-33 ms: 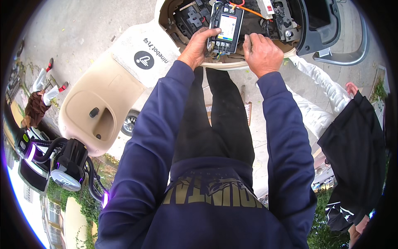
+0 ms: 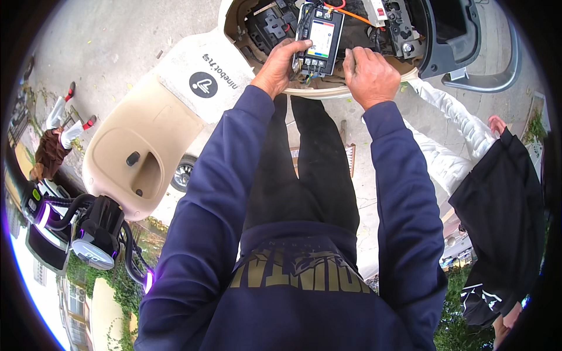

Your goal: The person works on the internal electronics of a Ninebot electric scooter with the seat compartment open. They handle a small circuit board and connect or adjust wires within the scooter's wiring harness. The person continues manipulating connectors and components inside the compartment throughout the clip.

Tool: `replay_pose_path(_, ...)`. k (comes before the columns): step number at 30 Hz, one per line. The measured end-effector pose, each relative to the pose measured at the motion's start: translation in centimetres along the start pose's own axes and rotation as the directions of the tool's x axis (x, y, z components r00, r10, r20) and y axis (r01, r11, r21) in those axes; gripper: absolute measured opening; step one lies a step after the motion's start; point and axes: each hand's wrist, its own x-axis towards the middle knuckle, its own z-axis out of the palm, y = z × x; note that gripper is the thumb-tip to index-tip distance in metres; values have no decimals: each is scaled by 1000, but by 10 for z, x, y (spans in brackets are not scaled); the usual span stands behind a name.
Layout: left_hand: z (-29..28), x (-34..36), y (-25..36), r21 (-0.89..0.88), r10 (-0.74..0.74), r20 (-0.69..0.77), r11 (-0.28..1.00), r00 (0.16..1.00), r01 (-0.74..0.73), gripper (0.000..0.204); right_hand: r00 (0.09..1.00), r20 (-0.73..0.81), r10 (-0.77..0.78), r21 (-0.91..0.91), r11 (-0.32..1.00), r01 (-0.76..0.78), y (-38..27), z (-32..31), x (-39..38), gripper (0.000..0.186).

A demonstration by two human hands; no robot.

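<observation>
My left hand grips a black electrical module by its left side, the thumb resting on its front. The module has a white label and screw terminals at both ends, with thin coloured wires at its near end. It is held over the open body compartment of a beige electric scooter. To the right of the module, my right hand is closed, fingers curled, just above the compartment's near rim. Whatever its fingers hold, if anything, is hidden.
An orange wire runs across the compartment toward a white block with a red switch. A grey grab rail curves at the right. The handlebar is at lower left. A person in black stands close at right; another is far left.
</observation>
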Motion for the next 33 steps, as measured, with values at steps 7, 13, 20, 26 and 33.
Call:
replay_pose_path(7,-2,2,-1,3,2,-8,1000,1000,-2,35,1000,-3,3,2,1000,-3,-1,0,0,23)
replay_pose_path(13,-2,2,-2,2,-2,-12,1000,1000,2,36,1000,5,8,1,1000,-8,-1,-1,0,23)
replay_pose_path(20,0,0,-1,-9,4,12,1000,1000,-4,34,1000,-11,6,18,1000,-6,-1,-1,1,22)
replay_pose_path(26,-2,3,-2,5,-3,3,1000,1000,3,35,1000,-16,2,37,999,-2,1,-1,0,19)
replay_pose_path(33,0,1,-1,-1,-21,-9,1000,1000,21,30,1000,-17,3,15,1000,-3,1,0,1,22)
